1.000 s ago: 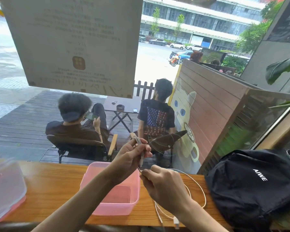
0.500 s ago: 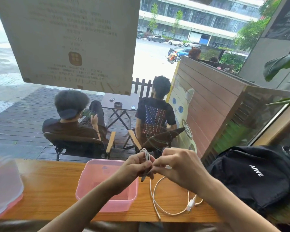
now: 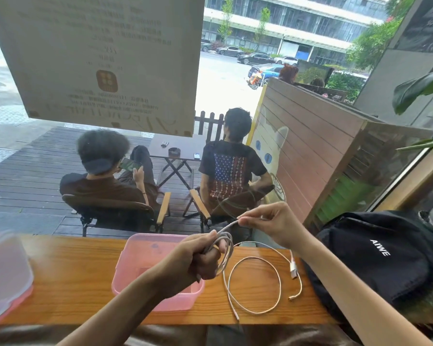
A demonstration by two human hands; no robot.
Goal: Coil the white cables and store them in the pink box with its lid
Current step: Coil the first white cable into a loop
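1. Wooden counter (image 3: 60, 283) at a window holds the open pink box (image 3: 145, 250); lid (image 3: 5, 270) sits far left.
2. Left hand (image 3: 200, 260) fists the coiled white cable (image 3: 224, 248); right hand (image 3: 268, 223) pinches its free end.
3. Cable looks light, limp, springy: grip across the loops.
4. Second cable (image 3: 255, 283) lies loose beside the box; black backpack (image 3: 375, 255) crowds the right.

Coiling cable at counter
L hand (image 3: 200, 258) grips coil (image 3: 225, 253); R hand (image 3: 273, 224) pinches strand above pink box (image 3: 145, 260).

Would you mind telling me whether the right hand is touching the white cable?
Touching. The head view shows the right hand pinching the white cable, which runs to loops in the left hand.
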